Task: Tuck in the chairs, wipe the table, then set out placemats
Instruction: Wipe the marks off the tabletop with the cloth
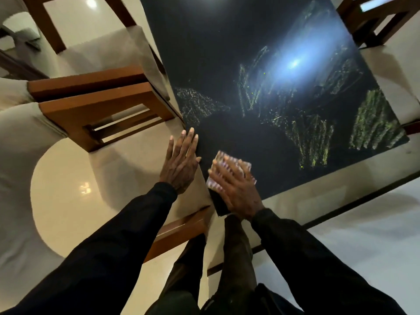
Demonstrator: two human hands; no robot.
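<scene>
Along the left side of the table (227,53), two wooden chairs with pale cushions are seen: a nearer chair (102,110) whose frame comes close to the dark top's left edge, and a farther chair (109,51) drawn up just beside that same edge. A third chair (381,19) is seen off the far right corner, apart from the top. A wooden rail (179,228) is seen just below the near corner; whether it belongs to a chair or to the table cannot be told.

The cloth (221,156) is pressed flat on the dark top beside the near corner by the right hand (236,186), whose fingers are spread and straight over it. The left hand (180,161) is laid flat with straight fingers across the top's left edge, just beside the cloth, and nothing is gripped by it.

Greenish smeared streaks (368,119) are spread over the middle and right of the top, around a bright light reflection (294,63). The near right edge is bordered by a pale band and a dark line. Glossy cream floor (79,178) is left open between the nearer chair and the person's sleeves.
</scene>
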